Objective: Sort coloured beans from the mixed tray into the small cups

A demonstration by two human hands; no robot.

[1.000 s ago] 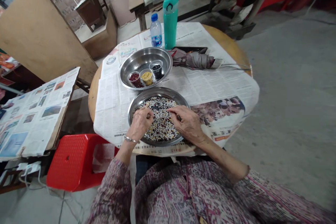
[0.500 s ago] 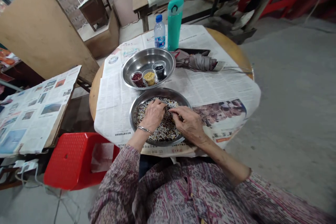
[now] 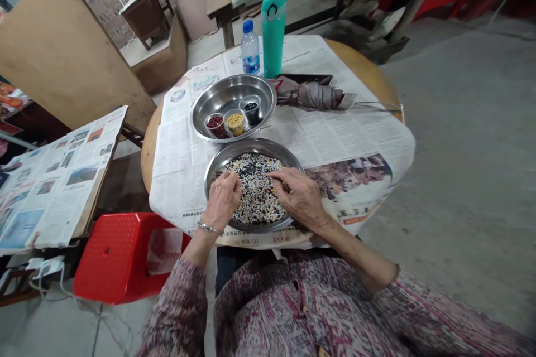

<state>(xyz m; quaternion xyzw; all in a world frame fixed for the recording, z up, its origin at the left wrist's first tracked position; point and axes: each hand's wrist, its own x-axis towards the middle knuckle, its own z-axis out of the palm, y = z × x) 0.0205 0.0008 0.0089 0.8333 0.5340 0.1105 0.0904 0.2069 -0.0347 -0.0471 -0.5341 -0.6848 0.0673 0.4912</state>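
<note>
A steel basin [image 3: 213, 164] near the table's front edge holds a mix of white grains [image 3: 257, 198] with dark, red and yellow beans or grains among them. At the basin's left side, my left hand [image 3: 224, 198], with a bracelet on the wrist, has its fingers curled closed; what they hold, if anything, is hidden. Over the right side my right hand [image 3: 300, 194] is closed in a pinch of thumb and forefinger, its contents too small to make out. Behind stands a second steel basin [image 3: 199, 103] with clear cups of red beans [image 3: 215, 122], yellow beans [image 3: 235, 122] and black beans [image 3: 252, 110].
Newspaper [image 3: 335, 134] covers the round table. Behind the far basin stand a water bottle [image 3: 250, 50] and a teal flask [image 3: 273, 36]. A folded umbrella [image 3: 312, 95] lies to their right. A red stool [image 3: 113, 259] and a newspaper-covered table [image 3: 54, 178] are on the left.
My left hand has moved left, from the middle of the grains to the basin's left side, baring grains and a dark patch of the basin. My right hand stays nearly in place.
</note>
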